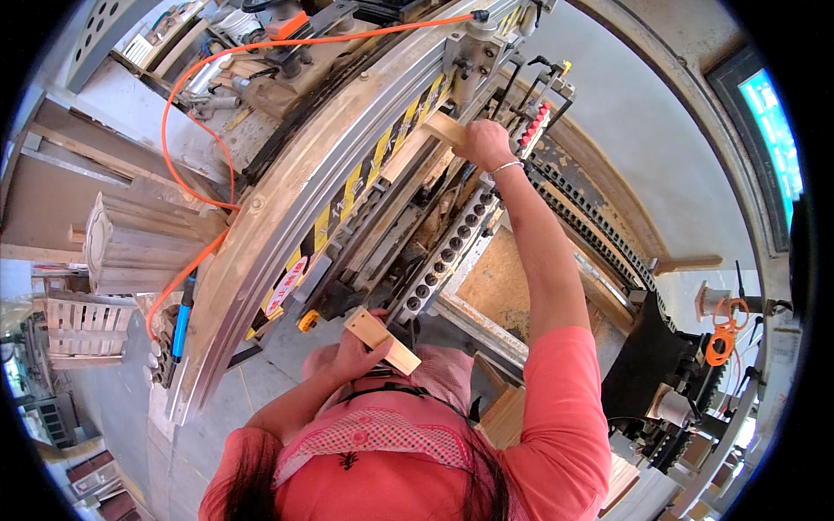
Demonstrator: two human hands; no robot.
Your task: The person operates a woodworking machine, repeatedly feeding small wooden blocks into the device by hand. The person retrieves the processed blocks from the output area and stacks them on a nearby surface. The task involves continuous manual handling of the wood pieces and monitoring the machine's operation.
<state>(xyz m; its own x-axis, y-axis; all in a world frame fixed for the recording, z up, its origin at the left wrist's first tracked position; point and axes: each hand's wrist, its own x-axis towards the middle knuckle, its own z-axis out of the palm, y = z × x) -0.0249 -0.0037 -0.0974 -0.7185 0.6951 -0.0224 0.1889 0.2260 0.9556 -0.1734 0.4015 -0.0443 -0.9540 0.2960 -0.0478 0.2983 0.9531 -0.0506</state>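
Close to my body, my left hand (354,356) is closed round a short, pale wooden block (393,349), tilted, with small dark marks near its upper end. My right arm stretches forward over a long woodworking machine. At its far part, my right hand (486,145) has its fingers wrapped over the end of another light wooden piece (445,128). That piece lies by the yellow-and-black striped rail (382,156); my fingertips on it are partly hidden. Between my two hands runs a metal bar with a row of round black sockets (449,243).
An orange hose (165,130) curves over the machine's wooden edge on the left. A blue marker (182,326) stands at that edge. Dusty board (495,282) and black cable chains (591,217) lie right of the sockets. A lit screen (771,130) hangs at far right.
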